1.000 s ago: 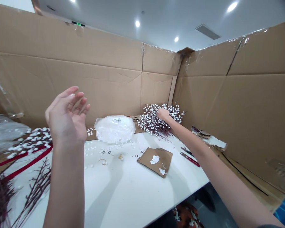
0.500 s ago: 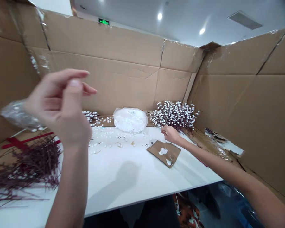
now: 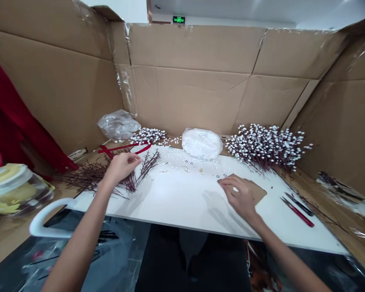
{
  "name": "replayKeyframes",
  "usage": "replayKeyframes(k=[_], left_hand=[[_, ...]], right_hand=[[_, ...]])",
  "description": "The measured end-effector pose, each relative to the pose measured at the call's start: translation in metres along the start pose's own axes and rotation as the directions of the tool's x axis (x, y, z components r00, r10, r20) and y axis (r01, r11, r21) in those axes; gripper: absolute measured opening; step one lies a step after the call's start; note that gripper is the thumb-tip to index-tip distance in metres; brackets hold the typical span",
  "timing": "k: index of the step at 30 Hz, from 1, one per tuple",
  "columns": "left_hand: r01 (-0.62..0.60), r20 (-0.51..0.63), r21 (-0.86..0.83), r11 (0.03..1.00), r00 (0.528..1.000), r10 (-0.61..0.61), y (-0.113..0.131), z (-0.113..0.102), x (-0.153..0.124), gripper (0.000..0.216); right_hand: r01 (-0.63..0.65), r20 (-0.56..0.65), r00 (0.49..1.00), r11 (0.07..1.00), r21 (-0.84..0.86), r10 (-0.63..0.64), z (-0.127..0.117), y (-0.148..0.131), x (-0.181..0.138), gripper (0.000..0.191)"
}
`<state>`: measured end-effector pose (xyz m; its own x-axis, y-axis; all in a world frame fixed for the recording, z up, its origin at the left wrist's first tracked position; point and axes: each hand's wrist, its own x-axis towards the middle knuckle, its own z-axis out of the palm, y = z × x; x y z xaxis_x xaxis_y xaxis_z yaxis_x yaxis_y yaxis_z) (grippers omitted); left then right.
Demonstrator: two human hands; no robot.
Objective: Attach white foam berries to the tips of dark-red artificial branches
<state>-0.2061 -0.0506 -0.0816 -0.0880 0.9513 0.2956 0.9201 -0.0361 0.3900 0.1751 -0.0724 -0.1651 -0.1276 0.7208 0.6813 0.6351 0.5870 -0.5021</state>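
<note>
My left hand (image 3: pixel 121 167) hangs over a pile of bare brown twigs (image 3: pixel 89 174), thumb and fingers brought together. Forked twigs (image 3: pixel 147 167) fan out beside its fingertips; whether any is in the pinch I cannot tell. My right hand (image 3: pixel 241 198) is closed in a pinch at the near left side of a brown cardboard piece (image 3: pixel 257 190), covering part of it. What its fingertips hold, if anything, is too small to make out. Loose white berry-like beads (image 3: pixel 173 140) lie scattered at the back, near a white plastic bag (image 3: pixel 202 144).
Bushy twigs with white berries (image 3: pixel 266 146) stand at the back right. A red-handled tool (image 3: pixel 298 213) and a dark one (image 3: pixel 299 204) lie on the white table (image 3: pixel 176 202). Red ribbon (image 3: pixel 144 149), a clear bag (image 3: pixel 118 124) and cardboard walls (image 3: pixel 185 85) surround the work.
The view has turned left and down. My left hand has dropped from raised in the air to the bare twigs. My right hand has moved from the berry twigs to the cardboard piece.
</note>
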Motion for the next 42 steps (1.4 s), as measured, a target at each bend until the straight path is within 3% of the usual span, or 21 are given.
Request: replayKeyframes(k=[2,7,11,18,25,29,33,36,42], left_hand=[[0.02,0.122,0.17,0.985,0.992,-0.041,-0.009,0.02,0.0,0.029],[0.023,0.191,0.289,0.957,0.978,-0.081,-0.026,0.051,-0.003,0.023],[0.016,0.206,0.321,0.947,0.975,-0.087,-0.032,0.058,-0.005,0.021],[0.088,0.186,0.316,0.945,0.971,-0.153,-0.026,0.059,-0.002,0.024],[0.19,0.039,0.128,0.974,0.98,-0.196,-0.016,0.046,0.005,0.021],[0.238,0.119,-0.163,0.958,0.968,-0.22,-0.017,0.043,0.008,0.008],[0.322,0.328,-0.49,0.81,0.929,-0.17,-0.005,0.044,-0.001,0.013],[0.375,0.441,-0.64,0.671,0.894,-0.079,0.015,0.048,-0.012,0.016],[0.473,0.577,-0.797,0.375,0.779,0.244,0.07,0.08,-0.025,0.031]], right_hand=[[0.018,-0.056,0.998,0.999,0.038,-0.015,0.021,-0.019,-0.015,0.013],[0.032,-0.116,0.993,0.993,0.113,-0.019,0.054,-0.047,-0.05,0.023],[0.125,-0.056,0.991,0.986,0.11,-0.119,0.058,-0.053,-0.072,0.03],[0.122,-0.034,0.992,0.983,0.139,-0.119,0.051,-0.06,-0.096,0.031],[0.103,-0.035,0.994,0.985,0.135,-0.099,0.048,-0.063,-0.111,0.029],[0.098,-0.064,0.994,0.983,0.153,-0.089,0.044,-0.063,-0.112,0.029],[0.098,-0.106,0.991,0.983,0.156,-0.083,0.038,-0.064,-0.112,0.027],[0.091,-0.126,0.989,0.986,0.138,-0.074,0.032,-0.066,-0.108,0.026],[0.05,-0.198,0.98,0.996,0.069,-0.035,0.013,-0.048,-0.084,0.022]])
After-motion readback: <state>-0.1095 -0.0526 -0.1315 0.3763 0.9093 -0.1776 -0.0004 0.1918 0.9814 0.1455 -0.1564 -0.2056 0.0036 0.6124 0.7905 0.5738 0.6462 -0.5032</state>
